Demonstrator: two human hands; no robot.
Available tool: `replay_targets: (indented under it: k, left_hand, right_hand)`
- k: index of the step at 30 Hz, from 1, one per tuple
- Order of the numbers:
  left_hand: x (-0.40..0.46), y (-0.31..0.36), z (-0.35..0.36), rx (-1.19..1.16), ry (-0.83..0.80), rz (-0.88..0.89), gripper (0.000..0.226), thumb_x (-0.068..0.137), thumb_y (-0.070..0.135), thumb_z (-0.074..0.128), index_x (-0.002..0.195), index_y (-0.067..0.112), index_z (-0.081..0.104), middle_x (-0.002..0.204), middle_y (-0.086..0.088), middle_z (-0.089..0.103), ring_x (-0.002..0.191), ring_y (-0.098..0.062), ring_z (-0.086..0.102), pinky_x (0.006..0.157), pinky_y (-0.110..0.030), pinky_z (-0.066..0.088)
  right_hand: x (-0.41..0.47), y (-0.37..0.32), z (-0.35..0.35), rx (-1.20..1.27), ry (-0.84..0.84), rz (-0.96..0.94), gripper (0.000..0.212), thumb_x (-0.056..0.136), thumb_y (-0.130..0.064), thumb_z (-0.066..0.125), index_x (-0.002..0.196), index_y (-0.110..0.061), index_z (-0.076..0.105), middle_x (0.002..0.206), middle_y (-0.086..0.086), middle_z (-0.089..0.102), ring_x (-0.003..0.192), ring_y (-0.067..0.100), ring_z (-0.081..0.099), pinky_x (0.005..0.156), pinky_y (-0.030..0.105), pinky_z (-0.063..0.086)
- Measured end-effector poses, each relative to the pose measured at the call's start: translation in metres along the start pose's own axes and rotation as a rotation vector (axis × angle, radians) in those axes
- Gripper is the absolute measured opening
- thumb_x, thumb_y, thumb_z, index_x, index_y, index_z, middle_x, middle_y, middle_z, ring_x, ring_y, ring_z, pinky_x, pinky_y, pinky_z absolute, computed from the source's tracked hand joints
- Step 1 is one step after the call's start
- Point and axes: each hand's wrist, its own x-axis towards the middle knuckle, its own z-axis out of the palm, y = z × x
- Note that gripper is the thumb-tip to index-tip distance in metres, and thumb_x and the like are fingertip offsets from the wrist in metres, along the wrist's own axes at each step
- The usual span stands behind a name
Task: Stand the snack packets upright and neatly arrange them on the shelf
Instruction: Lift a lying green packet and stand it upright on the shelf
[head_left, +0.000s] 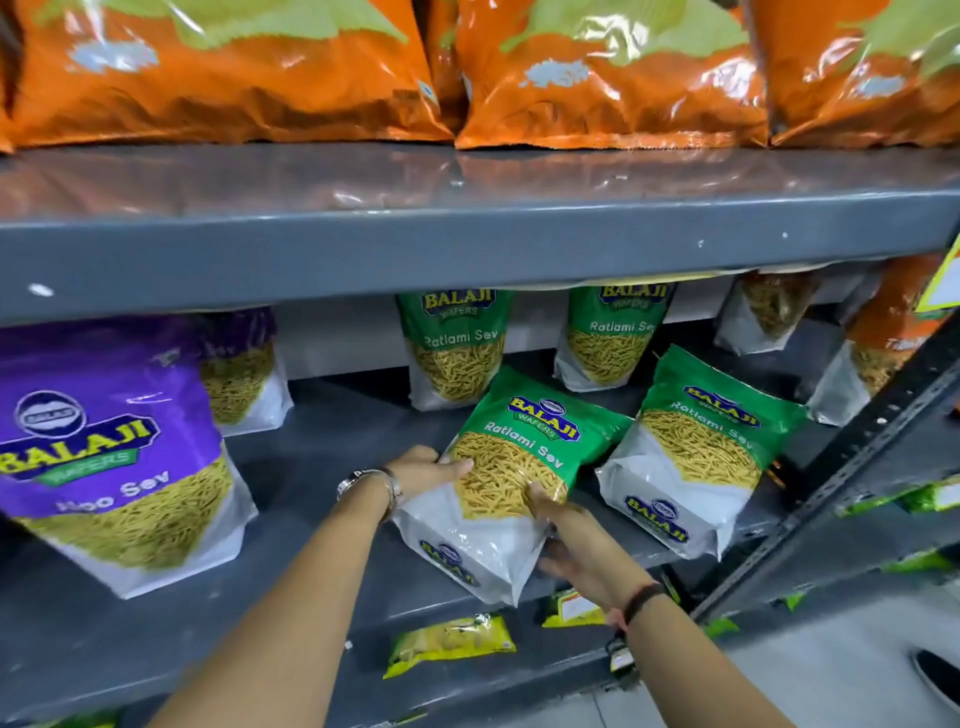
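A green and white Ratlami Sev packet (511, 470) leans tilted on the grey middle shelf (311, 499). My left hand (428, 470) grips its left edge and my right hand (571, 540) holds its lower right side. A second green packet (696, 452) leans tilted just to its right. Two more green packets (454, 348) (610, 332) stand upright at the back of the shelf. A large purple Aloo Sev packet (109, 452) stands at the front left, with another purple packet (241, 369) behind it.
Orange packets (223, 73) line the upper shelf (467, 234). Orange and white packets (878, 353) stand at the right of the middle shelf. Small yellow-green packets (449, 642) lie on the shelf below. A dark slotted upright (852, 478) runs along the right edge.
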Motion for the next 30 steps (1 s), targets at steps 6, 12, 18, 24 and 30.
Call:
replay_targets:
  k: [6,12,18,24,30]
  left_hand:
    - [-0.007,-0.010,-0.002,-0.184,-0.110,-0.004,0.025,0.066,0.025,0.076,0.072,0.009,0.058,0.083,-0.012,0.066,0.070,-0.020,0.062,0.066,-0.029,0.057]
    - [-0.067,-0.020,0.007,-0.286,-0.174,0.019,0.022,0.072,0.004,0.069,0.088,0.013,0.056,0.089,0.000,0.066,0.082,-0.013,0.062,0.064,-0.026,0.056]
    - [-0.119,-0.021,0.029,-0.366,-0.052,0.198,0.040,0.060,-0.005,0.077,0.082,0.023,0.057,0.084,0.004,0.067,0.081,-0.011,0.062,0.065,-0.025,0.052]
    - [-0.136,-0.014,0.041,-0.446,0.128,0.370,0.047,0.056,-0.011,0.077,0.080,0.025,0.057,0.087,0.004,0.061,0.087,-0.013,0.056,0.077,-0.029,0.049]
    - [-0.118,-0.014,0.031,-0.354,0.290,0.345,0.049,0.050,0.001,0.083,0.077,0.031,0.056,0.102,-0.008,0.063,0.105,-0.025,0.054,0.090,-0.039,0.049]
  right_hand:
    - [-0.010,0.003,-0.001,0.025,-0.062,-0.092,0.028,0.087,-0.017,0.055,0.113,-0.007,0.053,0.098,0.005,0.066,0.086,0.021,0.063,0.081,0.041,0.052]
    - [-0.048,0.009,-0.015,-0.071,-0.173,-0.232,0.029,0.084,-0.008,0.057,0.112,-0.009,0.052,0.096,0.002,0.067,0.079,0.013,0.066,0.060,0.023,0.054]
    - [-0.085,0.004,-0.032,-0.143,-0.266,-0.442,0.038,0.079,-0.002,0.061,0.113,-0.017,0.052,0.103,-0.001,0.067,0.090,0.008,0.066,0.067,0.014,0.053]
    - [-0.097,-0.014,-0.037,-0.183,-0.315,-0.551,0.042,0.079,0.004,0.059,0.106,-0.027,0.052,0.107,-0.007,0.064,0.100,0.007,0.060,0.075,0.013,0.053]
    - [-0.077,-0.032,-0.021,-0.318,-0.335,-0.602,0.052,0.081,0.005,0.057,0.120,-0.025,0.038,0.116,-0.006,0.056,0.106,0.004,0.055,0.089,0.019,0.049]
